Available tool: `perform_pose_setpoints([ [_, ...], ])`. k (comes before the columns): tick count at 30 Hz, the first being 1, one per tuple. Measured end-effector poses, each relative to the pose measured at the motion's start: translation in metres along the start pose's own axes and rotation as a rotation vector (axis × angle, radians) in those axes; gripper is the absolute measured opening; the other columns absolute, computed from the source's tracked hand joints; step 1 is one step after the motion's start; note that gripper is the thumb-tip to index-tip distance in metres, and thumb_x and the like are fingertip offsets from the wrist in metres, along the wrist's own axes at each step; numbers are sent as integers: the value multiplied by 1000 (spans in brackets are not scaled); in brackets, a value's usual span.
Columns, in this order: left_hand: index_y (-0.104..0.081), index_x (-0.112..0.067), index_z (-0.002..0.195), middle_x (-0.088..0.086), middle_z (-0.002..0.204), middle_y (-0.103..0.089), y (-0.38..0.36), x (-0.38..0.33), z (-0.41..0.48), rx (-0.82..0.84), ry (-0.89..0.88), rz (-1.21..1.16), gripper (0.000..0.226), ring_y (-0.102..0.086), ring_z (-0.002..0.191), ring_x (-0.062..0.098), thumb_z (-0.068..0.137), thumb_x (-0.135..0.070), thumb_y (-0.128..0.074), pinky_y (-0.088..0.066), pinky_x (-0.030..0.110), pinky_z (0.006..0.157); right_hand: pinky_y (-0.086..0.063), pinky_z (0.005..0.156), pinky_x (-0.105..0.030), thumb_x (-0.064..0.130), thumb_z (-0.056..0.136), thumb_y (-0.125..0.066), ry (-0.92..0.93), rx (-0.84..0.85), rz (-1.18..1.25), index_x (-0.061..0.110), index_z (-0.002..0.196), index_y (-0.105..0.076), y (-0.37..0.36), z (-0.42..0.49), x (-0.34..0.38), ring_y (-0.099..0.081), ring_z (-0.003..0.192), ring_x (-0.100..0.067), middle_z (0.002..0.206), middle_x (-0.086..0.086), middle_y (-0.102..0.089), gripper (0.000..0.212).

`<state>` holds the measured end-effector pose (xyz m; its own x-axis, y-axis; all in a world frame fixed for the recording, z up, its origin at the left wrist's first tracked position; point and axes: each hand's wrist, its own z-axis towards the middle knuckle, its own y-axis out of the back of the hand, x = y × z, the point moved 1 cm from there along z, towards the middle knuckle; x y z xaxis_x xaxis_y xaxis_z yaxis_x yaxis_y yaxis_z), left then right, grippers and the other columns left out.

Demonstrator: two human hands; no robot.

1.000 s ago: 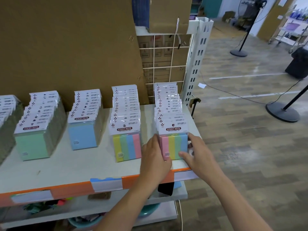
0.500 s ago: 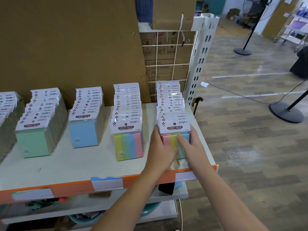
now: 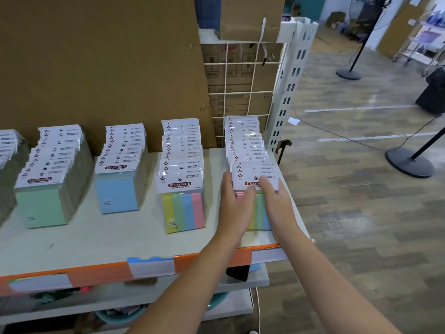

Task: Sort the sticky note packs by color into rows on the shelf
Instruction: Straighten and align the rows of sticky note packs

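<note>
**Squaring up the rightmost striped row**

The front striped pack [image 3: 258, 214] stands at the head of the rightmost row [image 3: 245, 145], at the right end of the shelf [image 3: 108, 239] and near its front lip. Your left hand [image 3: 237, 208] and right hand [image 3: 277, 206] lie side by side on its face, fingers straight and pressed flat; neither curls round it. This looks like tidying the row, not picking a pack. The next move calls for an even push from both palms, so the packs neither fan out nor tip off the shelf's open right end. To the left stand a second striped row [image 3: 183, 165], a blue row [image 3: 120, 174] and a green row [image 3: 45, 189], each apart from its neighbour. The sort looks nearly done.
</note>
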<state>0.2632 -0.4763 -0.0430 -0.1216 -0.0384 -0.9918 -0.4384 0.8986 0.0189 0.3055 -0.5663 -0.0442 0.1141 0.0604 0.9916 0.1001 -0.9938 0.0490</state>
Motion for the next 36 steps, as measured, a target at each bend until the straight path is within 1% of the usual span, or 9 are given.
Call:
perform_pose_setpoints([
  [3, -30, -45, 148, -17, 144, -49, 5, -7, 11, -19, 55, -8, 73, -52, 123, 3, 77, -49, -47, -43, 25, 98, -51, 99, -36, 30, 101, -50, -5, 36, -12, 29, 133, -57, -3, 3, 2, -64, 113, -13, 122, 7, -68, 33],
  [7, -50, -42, 136, -17, 124, -66, 6, -8, 17, 19, 66, -82, 55, -63, 111, 5, 81, -41, -47, -52, 32, 95, -51, 101, -40, 33, 101, -48, -16, 54, -42, 31, 136, -55, -5, 6, 4, -65, 110, -11, 122, 9, -67, 35],
  [13, -53, -43, 132, -28, 112, -68, 4, -2, 14, -16, 39, -138, 52, -64, 97, -10, 80, -41, -49, -49, 7, 72, -50, 103, -43, 42, 93, -49, -15, 124, -50, 33, 134, -57, -1, 8, 2, -65, 110, -11, 121, 11, -69, 43],
  [16, -50, -45, 134, -26, 114, -68, 3, -3, 17, -4, 41, -136, 52, -65, 98, -7, 82, -42, -48, -53, 16, 78, -50, 102, -45, 47, 84, -49, -29, 168, -16, 35, 135, -54, 1, 11, 1, -66, 111, -14, 122, 10, -69, 52],
  [21, -49, -47, 134, -23, 116, -68, 3, -2, 22, 23, 50, -151, 54, -67, 98, -3, 80, -42, -48, -55, 17, 75, -50, 102, -44, 41, 91, -51, -5, 169, 23, 37, 136, -51, -1, 14, -3, -66, 110, -11, 124, 11, -67, 45],
  [25, -56, -48, 124, -14, 110, -72, 4, 0, 28, 19, 103, -180, 43, -71, 98, 13, 82, -41, -47, -58, 44, 86, -55, 94, -44, 44, 84, -53, -5, 204, 68, 37, 134, -51, 2, 19, -6, -69, 105, -17, 119, 6, -70, 51],
  [28, -61, -36, 116, 0, 100, -76, 9, -5, 42, -11, 152, -263, 38, -74, 90, 25, 81, -44, -50, -56, 58, 88, -58, 78, -32, 39, 85, -53, 30, 236, 103, 35, 133, -51, 6, 31, -2, -72, 99, -16, 114, 4, -72, 48],
  [32, -57, -37, 128, 2, 111, -74, 3, -8, 52, 36, 151, -305, 45, -73, 96, 28, 83, -37, -54, -60, 49, 81, -56, 89, -46, 32, 89, -51, 26, 328, 180, 27, 143, -45, 1, 56, 6, -69, 107, -28, 124, -6, -69, 54],
  [36, -54, -42, 130, -2, 112, -74, -7, -4, 53, 2, 125, -243, 48, -74, 94, 27, 84, -33, -52, -60, 49, 80, -50, 98, -54, 32, 89, -54, -9, 391, 226, 20, 147, -38, 1, 68, 2, -65, 113, -35, 129, -10, -66, 62],
])
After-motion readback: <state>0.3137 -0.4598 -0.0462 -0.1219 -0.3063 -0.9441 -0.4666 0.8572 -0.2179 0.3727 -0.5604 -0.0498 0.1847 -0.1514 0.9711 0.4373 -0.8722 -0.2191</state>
